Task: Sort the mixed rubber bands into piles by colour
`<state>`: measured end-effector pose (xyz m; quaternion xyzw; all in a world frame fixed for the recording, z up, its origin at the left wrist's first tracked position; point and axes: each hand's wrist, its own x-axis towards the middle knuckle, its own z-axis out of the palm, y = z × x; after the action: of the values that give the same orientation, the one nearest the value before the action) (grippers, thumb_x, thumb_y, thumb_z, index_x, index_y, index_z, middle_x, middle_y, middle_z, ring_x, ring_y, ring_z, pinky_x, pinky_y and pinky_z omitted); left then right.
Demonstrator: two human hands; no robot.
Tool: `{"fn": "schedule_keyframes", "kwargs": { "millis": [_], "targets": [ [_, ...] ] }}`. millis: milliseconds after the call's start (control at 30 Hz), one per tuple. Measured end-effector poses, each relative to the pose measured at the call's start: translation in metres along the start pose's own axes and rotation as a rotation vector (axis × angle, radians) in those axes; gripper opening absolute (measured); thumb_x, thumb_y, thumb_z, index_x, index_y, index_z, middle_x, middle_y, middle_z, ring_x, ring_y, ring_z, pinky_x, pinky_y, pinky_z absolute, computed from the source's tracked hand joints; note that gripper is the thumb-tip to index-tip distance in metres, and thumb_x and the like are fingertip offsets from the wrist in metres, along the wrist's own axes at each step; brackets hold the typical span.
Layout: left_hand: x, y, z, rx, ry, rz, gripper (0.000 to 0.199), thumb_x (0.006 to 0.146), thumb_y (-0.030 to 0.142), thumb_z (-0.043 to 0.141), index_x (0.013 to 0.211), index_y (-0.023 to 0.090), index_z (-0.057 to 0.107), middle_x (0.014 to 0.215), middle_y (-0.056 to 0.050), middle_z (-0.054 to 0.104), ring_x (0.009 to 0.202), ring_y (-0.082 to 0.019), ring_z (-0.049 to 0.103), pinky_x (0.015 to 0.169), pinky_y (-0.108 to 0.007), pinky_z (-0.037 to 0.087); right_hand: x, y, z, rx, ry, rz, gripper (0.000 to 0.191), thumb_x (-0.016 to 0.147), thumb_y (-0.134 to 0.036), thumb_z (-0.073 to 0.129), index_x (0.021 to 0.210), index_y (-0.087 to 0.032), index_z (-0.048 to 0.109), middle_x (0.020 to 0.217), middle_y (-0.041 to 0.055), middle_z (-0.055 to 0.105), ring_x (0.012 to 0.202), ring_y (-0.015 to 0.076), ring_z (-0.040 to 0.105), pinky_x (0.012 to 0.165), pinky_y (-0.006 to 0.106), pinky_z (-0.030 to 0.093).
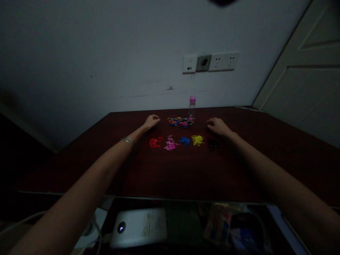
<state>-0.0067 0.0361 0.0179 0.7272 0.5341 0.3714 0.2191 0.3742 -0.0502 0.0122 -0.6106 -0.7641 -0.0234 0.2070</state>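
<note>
My left hand [152,121] rests on the dark red table left of a mixed heap of small coloured pieces [181,122], thin like little rubber bands or clips. Its fingers are loosely bent, a little apart, with nothing visible in them. On the heap's other side lies my right hand [217,125], likewise relaxed, just above a dark pile [213,143]. Nearer me, sorted piles form a row: red [154,142], pink [170,144], blue [185,140] and yellow [197,140]. Behind the heap a clear bottle [191,109] with a pink cap stands upright.
Below the table [170,177] edge, an open drawer holds a white power bank [139,226] with a lit display, and packets [219,223]. A white cable [97,230] runs at lower left. Sockets [223,62] sit on the wall; a door [310,78] is at right.
</note>
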Motion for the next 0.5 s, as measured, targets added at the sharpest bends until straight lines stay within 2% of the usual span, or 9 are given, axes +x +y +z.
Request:
{"fn": "schedule_keyframes", "kwargs": {
  "millis": [133, 267, 367, 500],
  "targets": [
    [0.014, 0.009, 0.011, 0.142, -0.172, 0.081, 0.028, 0.061, 0.030, 0.060, 0.081, 0.011, 0.064, 0.075, -0.005, 0.063, 0.067, -0.013, 0.054, 0.062, -0.022, 0.040, -0.015, 0.022, 0.008, -0.012, 0.000, 0.023, 0.036, 0.080, -0.028, 0.043, 0.107, -0.013, 0.061, 0.113, 0.0111, 0.059, 0.104, 0.0208, 0.053, 0.092, 0.031, 0.038],
    [0.018, 0.021, 0.024, 0.229, -0.352, 0.120, 0.031, 0.059, 0.028, 0.063, 0.085, 0.012, 0.066, 0.073, -0.003, 0.063, 0.064, -0.012, 0.053, 0.060, -0.021, 0.040, -0.022, 0.026, 0.012, -0.015, -0.001, 0.034, 0.039, 0.082, -0.029, 0.039, 0.111, -0.011, 0.058, 0.117, 0.0119, 0.057, 0.109, 0.0212, 0.050, 0.093, 0.031, 0.037],
    [0.017, 0.027, 0.033, 0.264, -0.368, 0.161, 0.032, 0.059, 0.028, 0.062, 0.087, 0.011, 0.065, 0.068, -0.001, 0.061, 0.058, -0.011, 0.051, 0.055, -0.020, 0.038, -0.022, 0.025, 0.013, -0.031, -0.003, 0.035, 0.040, 0.082, -0.029, 0.038, 0.112, -0.010, 0.057, 0.117, 0.0128, 0.056, 0.111, 0.0210, 0.049, 0.095, 0.030, 0.036],
    [0.017, 0.031, 0.043, 0.306, -0.334, 0.212, 0.024, 0.059, 0.026, 0.062, 0.079, 0.011, 0.066, 0.064, -0.001, 0.060, 0.056, -0.010, 0.049, 0.053, -0.020, 0.036, -0.022, 0.023, 0.013, -0.053, -0.004, 0.051, 0.040, 0.083, -0.029, 0.037, 0.113, -0.011, 0.057, 0.119, 0.0132, 0.055, 0.112, 0.0213, 0.048, 0.095, 0.031, 0.036]
  ]
}}
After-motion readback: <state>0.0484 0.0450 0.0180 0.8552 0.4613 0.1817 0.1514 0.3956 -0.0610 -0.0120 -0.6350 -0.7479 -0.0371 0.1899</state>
